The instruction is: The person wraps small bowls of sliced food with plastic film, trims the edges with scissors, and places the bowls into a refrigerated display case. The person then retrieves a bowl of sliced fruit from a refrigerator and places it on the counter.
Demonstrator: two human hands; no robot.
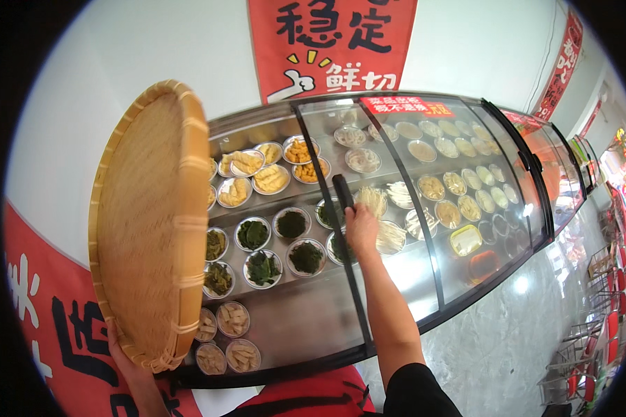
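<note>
A large round woven bamboo tray (pixel 141 224) stands on edge at the left, its rim held low down by my left hand (pixel 128 354). My right hand (pixel 361 227) is closed on the black handle (pixel 342 192) of a glass sliding door (pixel 365 292) of a refrigerated display case. The left part of the case is uncovered. On its shelves are plates of yellow folded food (pixel 270 179), orange pieces (pixel 298 151), dark green leafy food (pixel 262 268) and pale cut sticks (pixel 243 355). Behind the glass lie plates of thin white noodle-like strands or mushrooms (pixel 389 237).
More covered plates (pixel 447 213) fill the case towards the right, with a yellow-rimmed tray (pixel 466 240) among them. Further glass cases (pixel 548 151) continue beyond. Red chairs (pixel 611 326) stand on the shiny floor (pixel 480 344) at the right. Red banners (pixel 334 47) hang on the wall.
</note>
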